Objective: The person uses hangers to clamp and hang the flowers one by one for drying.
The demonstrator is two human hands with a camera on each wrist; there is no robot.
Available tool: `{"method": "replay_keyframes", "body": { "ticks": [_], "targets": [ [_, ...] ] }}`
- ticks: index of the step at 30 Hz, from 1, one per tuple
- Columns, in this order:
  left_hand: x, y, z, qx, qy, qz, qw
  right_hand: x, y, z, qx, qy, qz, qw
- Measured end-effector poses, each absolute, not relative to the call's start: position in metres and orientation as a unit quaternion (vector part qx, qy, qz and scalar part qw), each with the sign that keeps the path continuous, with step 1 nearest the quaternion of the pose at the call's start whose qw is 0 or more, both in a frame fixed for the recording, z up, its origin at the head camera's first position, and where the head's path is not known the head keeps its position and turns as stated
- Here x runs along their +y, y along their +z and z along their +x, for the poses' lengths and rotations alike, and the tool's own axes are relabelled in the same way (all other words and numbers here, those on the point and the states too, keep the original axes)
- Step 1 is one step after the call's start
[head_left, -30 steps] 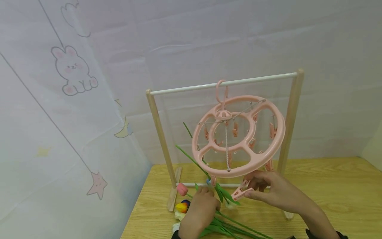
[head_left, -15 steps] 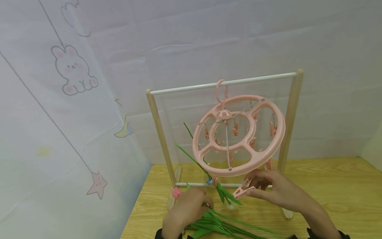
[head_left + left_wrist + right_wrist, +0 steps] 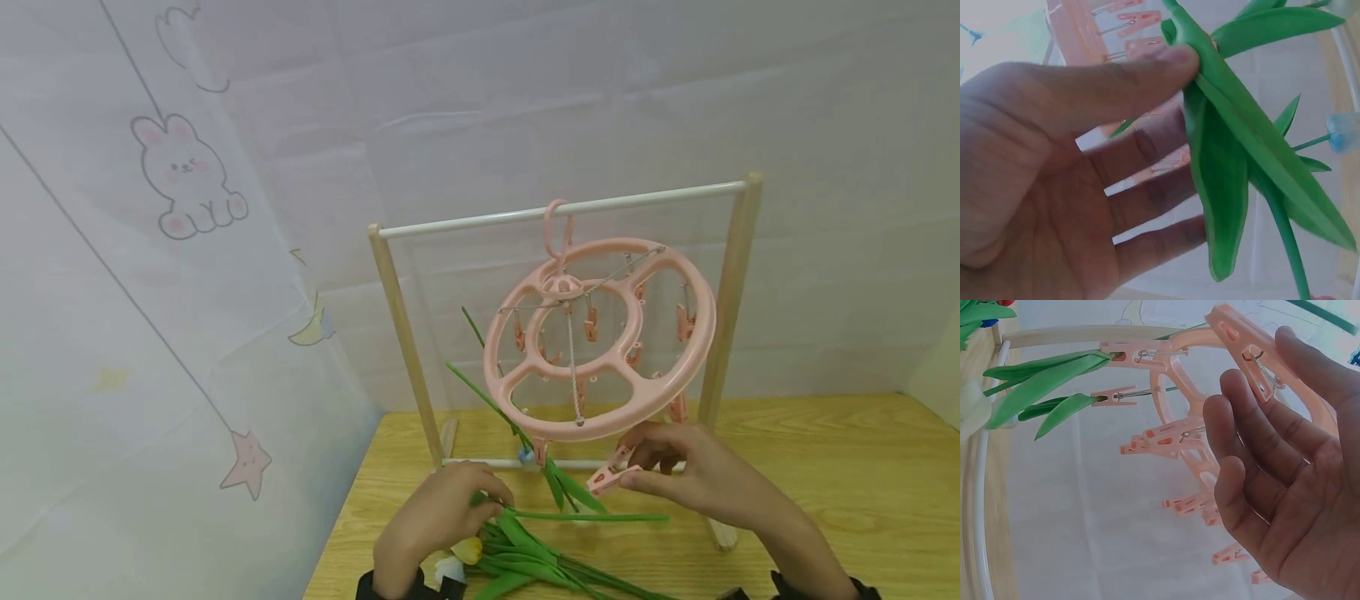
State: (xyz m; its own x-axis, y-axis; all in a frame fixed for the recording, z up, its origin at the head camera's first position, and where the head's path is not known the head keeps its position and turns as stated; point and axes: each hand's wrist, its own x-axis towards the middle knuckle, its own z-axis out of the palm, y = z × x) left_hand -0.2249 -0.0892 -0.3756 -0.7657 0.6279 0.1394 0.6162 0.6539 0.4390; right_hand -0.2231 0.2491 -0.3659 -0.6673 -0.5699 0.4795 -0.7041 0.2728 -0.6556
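Observation:
My left hand (image 3: pixel 442 512) pinches an artificial tulip (image 3: pixel 600 517) by its stem and green leaves (image 3: pixel 1219 187); the stem points right. Its flower is mostly hidden in the head view, with a bit of pink at the left wrist view's bottom edge. My right hand (image 3: pixel 693 471) holds a pink clothespin (image 3: pixel 611 475) between thumb and fingers, below the rim of a round pink drying hanger (image 3: pixel 652 400). Other clothespins hang from it. Two of these grip tulips upside down, a white one (image 3: pixel 972 412) and a blue one (image 3: pixel 527 456).
The hanger hooks over the white rail (image 3: pixel 472 220) of a wooden-legged stand (image 3: pixel 408 350). More tulips (image 3: pixel 525 558) lie in a pile on the wood-grain table (image 3: pixel 825 483) in front. A printed cloth backdrop (image 3: pixel 337 167) rises behind.
My left hand has moved left from the pile, drawing out a tulip whose stem has swung up to lie nearly level. The right hand and its clothespin have stayed almost still.

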Motion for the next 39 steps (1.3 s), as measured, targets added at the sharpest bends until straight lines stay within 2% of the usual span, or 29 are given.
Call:
{"method": "replay_keyframes", "body": {
  "ticks": [10,30,39],
  "targets": [
    [-0.072,-0.377,-0.225,0.845,0.341,0.411,-0.023,0.241,-0.370,-0.220,-0.807,0.435,0.388,0.097],
    [-0.052,-0.384,-0.222,0.822,0.391,0.410,-0.058,0.223,-0.378,-0.221,-0.803,0.428,0.387,0.148],
    [-0.049,-0.385,-0.223,0.800,0.421,0.424,-0.054,0.217,-0.380,-0.221,-0.786,0.447,0.395,0.163]
  ]
}}
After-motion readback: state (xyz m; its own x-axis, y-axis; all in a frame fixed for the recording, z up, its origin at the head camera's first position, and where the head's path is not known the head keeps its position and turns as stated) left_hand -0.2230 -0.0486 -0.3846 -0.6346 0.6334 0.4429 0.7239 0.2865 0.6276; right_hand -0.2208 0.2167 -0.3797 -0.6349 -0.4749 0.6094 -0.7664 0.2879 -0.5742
